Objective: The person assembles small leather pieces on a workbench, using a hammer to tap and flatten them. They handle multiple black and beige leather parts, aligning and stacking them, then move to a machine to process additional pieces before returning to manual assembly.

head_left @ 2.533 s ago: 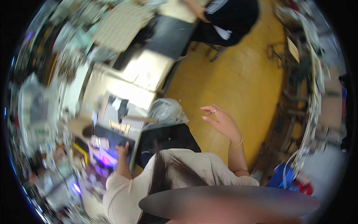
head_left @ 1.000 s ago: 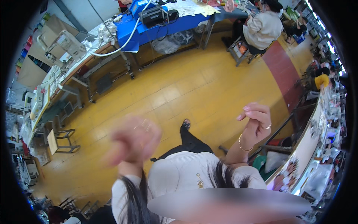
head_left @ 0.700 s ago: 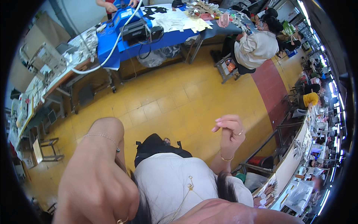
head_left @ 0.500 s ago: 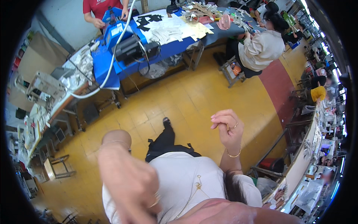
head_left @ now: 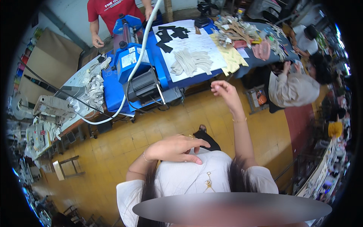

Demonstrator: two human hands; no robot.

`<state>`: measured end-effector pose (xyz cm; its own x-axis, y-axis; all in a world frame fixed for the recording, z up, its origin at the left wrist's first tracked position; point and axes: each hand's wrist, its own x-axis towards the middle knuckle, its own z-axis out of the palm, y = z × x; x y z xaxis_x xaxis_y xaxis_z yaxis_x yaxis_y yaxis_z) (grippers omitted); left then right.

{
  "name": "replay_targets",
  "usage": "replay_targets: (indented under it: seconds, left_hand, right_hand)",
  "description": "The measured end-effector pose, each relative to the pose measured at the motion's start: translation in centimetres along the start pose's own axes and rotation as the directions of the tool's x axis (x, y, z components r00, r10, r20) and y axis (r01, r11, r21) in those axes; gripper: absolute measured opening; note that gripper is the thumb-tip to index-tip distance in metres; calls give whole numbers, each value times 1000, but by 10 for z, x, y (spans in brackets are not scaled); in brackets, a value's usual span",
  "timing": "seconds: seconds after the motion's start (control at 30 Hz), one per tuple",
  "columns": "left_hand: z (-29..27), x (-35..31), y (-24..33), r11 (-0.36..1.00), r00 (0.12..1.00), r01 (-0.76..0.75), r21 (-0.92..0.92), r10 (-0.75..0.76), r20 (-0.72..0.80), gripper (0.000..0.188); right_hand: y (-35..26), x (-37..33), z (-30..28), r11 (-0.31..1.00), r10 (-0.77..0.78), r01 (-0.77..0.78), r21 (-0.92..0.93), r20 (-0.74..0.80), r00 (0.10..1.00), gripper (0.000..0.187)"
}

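Note:
My left hand (head_left: 177,148) is in front of my chest, palm down, fingers stretched out and thumb apart. It holds nothing. Raised farther forward and to the right, my right hand (head_left: 226,96) has its fingers curled in, and nothing shows in it. Beyond it stands a table with a white sheet (head_left: 181,79), which bears black cut pieces (head_left: 164,36) and a fan of light grey strips (head_left: 191,62). Left of these is a blue machine (head_left: 121,68) with a dark motor (head_left: 143,89). Neither hand touches the table.
A person in a red shirt (head_left: 113,15) stands behind the machine. Another person in a light top (head_left: 293,89) sits at the table's right, near a pink basket (head_left: 261,51). A white hose (head_left: 140,62) loops down. Left are a sewing machine (head_left: 53,106) and a stool (head_left: 58,170).
The table and blue machine appear nearer. My left hand has moved from the lower left to my chest, its fingers now stretched out. My right hand is higher in view, still curled.

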<state>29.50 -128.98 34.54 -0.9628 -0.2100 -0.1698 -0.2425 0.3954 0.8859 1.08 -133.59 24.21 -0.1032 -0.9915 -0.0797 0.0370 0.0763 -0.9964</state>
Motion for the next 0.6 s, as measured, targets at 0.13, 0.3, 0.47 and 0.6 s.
replay_targets:
  seconds: [0.13,0.3,0.47,0.6]
  left_hand:
    - [-32,17,-24,977,962,173,-126,-195,-189,59]
    - [-73,55,-36,882,776,334,-332,-457,-435,59]
    - [-102,112,-32,754,539,235,-614,-626,-563,58]
    - [-106,139,-29,662,333,261,-703,-745,-578,57]
  right_hand:
    - [49,164,-13,949,210,-219,228,64,976,29]
    - [123,385,-6,912,383,-383,144,32,923,34]
    - [205,555,5,847,383,-392,-358,-99,918,59]
    - [227,607,31,520,189,-417,-745,-376,907,80]
